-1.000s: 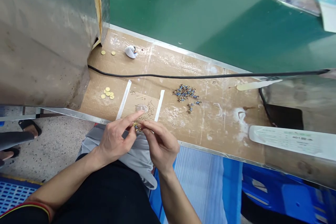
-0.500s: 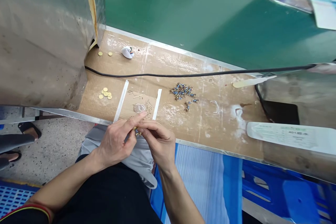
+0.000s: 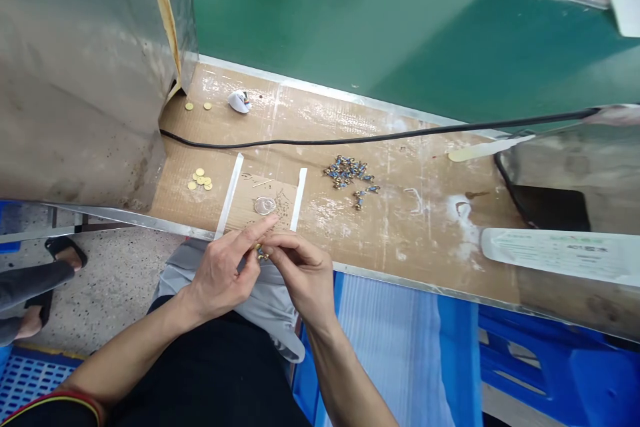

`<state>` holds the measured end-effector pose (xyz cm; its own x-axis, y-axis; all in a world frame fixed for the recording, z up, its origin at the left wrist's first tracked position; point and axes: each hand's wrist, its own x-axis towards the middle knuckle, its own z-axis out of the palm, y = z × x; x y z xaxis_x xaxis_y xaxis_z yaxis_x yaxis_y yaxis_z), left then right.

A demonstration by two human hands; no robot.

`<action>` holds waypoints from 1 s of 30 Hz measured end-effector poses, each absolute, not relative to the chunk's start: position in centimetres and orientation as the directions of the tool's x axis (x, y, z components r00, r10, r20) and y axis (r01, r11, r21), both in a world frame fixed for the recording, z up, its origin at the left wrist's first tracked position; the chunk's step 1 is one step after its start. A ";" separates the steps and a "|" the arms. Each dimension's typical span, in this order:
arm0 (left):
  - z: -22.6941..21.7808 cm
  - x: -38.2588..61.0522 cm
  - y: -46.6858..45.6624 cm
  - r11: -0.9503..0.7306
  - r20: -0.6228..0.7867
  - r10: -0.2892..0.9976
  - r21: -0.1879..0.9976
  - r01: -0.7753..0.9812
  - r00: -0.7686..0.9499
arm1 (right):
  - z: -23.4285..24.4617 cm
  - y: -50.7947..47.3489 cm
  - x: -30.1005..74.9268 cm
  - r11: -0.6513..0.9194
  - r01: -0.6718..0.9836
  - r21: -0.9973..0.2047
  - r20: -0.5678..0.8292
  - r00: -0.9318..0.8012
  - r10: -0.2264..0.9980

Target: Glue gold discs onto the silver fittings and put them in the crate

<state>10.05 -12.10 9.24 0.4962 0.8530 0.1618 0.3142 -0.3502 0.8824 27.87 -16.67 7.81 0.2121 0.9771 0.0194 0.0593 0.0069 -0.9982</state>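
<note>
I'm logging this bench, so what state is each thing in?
Left hand: pinching the part, index finger extended
Right hand: fingertips closed at the part
Part: held, partly hidden
Discs: five or so clustered, two apart beyond the cable
Blue pieces: loosely heaped, a few strays
Cable: stretched across
Clear dish: lying flat, contents unclear

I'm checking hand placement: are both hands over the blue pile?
No, the left hand and right hand are together at a small part, apart from the blue pile.
</note>
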 end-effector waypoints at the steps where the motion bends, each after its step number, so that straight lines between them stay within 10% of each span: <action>1: 9.3 10.1 -12.1 -0.329 0.146 0.859 0.891 0.312 0.491 | 7.7 -16.7 27.9 -0.002 0.049 -0.999 0.009 0.220 0.975; 23: 11.3 9.9 -11.6 0.082 -0.233 0.678 0.966 0.244 0.697 | 6.8 -20.8 28.5 0.274 0.170 -0.946 0.319 0.355 0.879; 30: 11.4 4.9 -5.7 -0.309 0.209 0.950 0.526 0.793 0.232 | 3.3 -27.6 38.4 0.266 0.071 -0.961 0.196 0.857 0.476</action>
